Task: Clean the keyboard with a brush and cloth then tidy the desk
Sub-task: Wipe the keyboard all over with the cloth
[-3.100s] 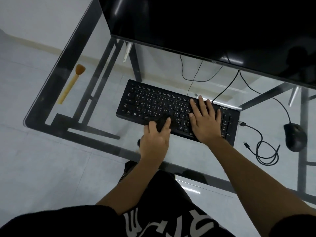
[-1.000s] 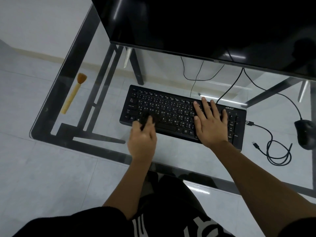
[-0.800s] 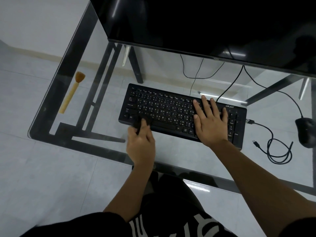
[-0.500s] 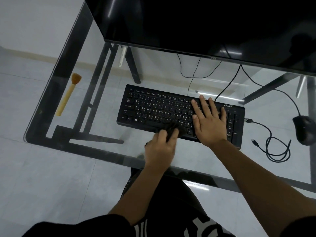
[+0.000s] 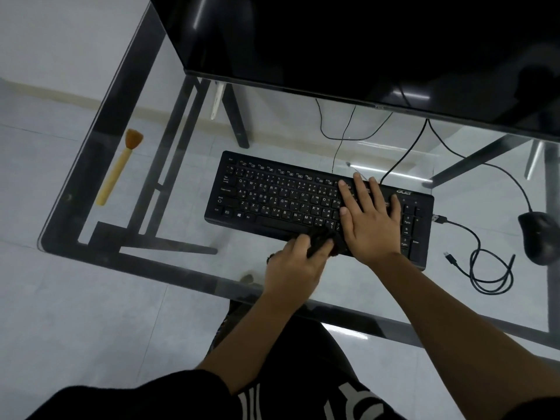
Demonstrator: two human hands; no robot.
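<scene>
While the left hand [image 5: 295, 265] clenches the dark cloth [image 5: 321, 241] against the near edge of the keyboard [image 5: 272, 195], the right hand [image 5: 368, 221] lies flat and open on its right half, pinning it down. If that press eases, a hard wipe could skid the keyboard across the glass desk [image 5: 181, 272] — toward the loose cable [image 5: 454, 222] at right; the brush [image 5: 119, 168] lies well apart, far left.

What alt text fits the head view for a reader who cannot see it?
The left hand holds a dark cloth against the front edge of a black keyboard while the right hand lies flat on its keys. A brush lies far left on the glass desk.
</scene>
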